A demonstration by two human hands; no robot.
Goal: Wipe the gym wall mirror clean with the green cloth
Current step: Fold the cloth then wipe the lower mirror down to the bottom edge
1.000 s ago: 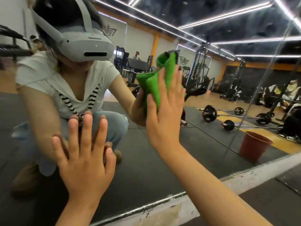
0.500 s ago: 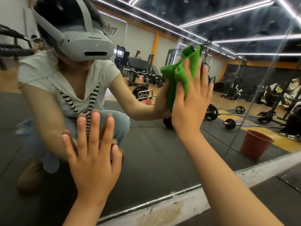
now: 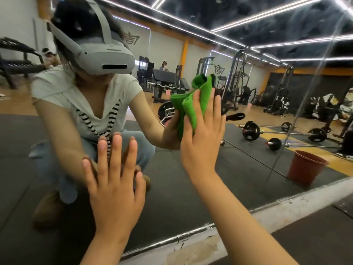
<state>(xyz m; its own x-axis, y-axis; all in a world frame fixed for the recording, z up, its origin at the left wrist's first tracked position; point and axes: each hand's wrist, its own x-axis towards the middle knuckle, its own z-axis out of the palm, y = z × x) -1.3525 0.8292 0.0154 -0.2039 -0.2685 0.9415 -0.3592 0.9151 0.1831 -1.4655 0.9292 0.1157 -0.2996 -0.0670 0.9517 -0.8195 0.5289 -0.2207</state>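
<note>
Sweeping back leftward, the right hand (image 3: 202, 142) is pressing the green cloth (image 3: 193, 100) to the mirror (image 3: 191, 192) with straight fingers, the cloth running upward past its fingertips. To its lower left, the left hand (image 3: 116, 184) is bracing flat on the glass, fingers spread.

R hand (image 3: 202, 142) w/ green cloth (image 3: 193, 100) swept right on mirror (image 3: 210, 188), then back left

1. A gym is shown.
2. Loaded barbells (image 3: 250, 131) are reflected in the wall mirror (image 3: 181, 197), right of the right hand (image 3: 202, 142).
3. Above that hand, weight machines (image 3: 236, 73) and a bench (image 3: 164, 76) are seen.
</note>
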